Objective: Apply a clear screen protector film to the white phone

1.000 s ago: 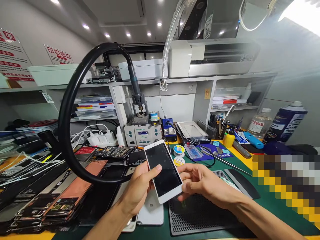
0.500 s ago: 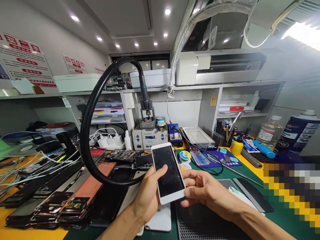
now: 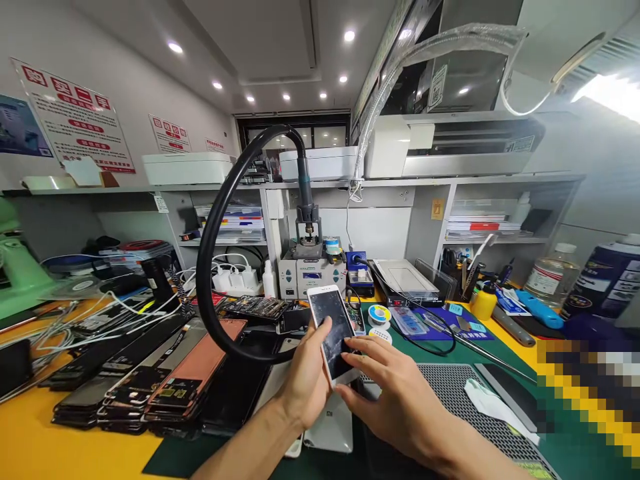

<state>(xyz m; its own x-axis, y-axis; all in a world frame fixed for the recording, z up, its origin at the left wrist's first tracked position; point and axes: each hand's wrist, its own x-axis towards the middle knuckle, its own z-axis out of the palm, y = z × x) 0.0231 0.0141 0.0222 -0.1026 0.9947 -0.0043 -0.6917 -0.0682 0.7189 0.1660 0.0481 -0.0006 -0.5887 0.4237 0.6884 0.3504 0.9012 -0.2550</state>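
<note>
A white-framed smartphone [image 3: 333, 313] with a dark, smudged screen is tilted up in front of me. My left hand [image 3: 303, 377] is closed around its left side, the thumb lying along the screen edge. Over the lower right of the glass lie the outstretched fingers of my right hand [image 3: 393, 383]; its thumb is near the bottom edge, and I cannot tell how firmly it touches. Beneath the hands, a white phone back with an MI logo [image 3: 329, 433] rests on the green mat [image 3: 170, 457].
Stacked phone parts [image 3: 175, 380] lie left, behind them a thick black hose [image 3: 205, 280] loops up to a hot-air station [image 3: 315, 270]. Solder spools [image 3: 379, 315] sit beyond the phone. A perforated black mat [image 3: 445, 393] and white cloth [image 3: 493, 403] are at right.
My right hand has moved from the phone's lower right edge onto its screen, fingers now extended. The phone sits slightly farther away, and the camera view has shifted left and up.
</note>
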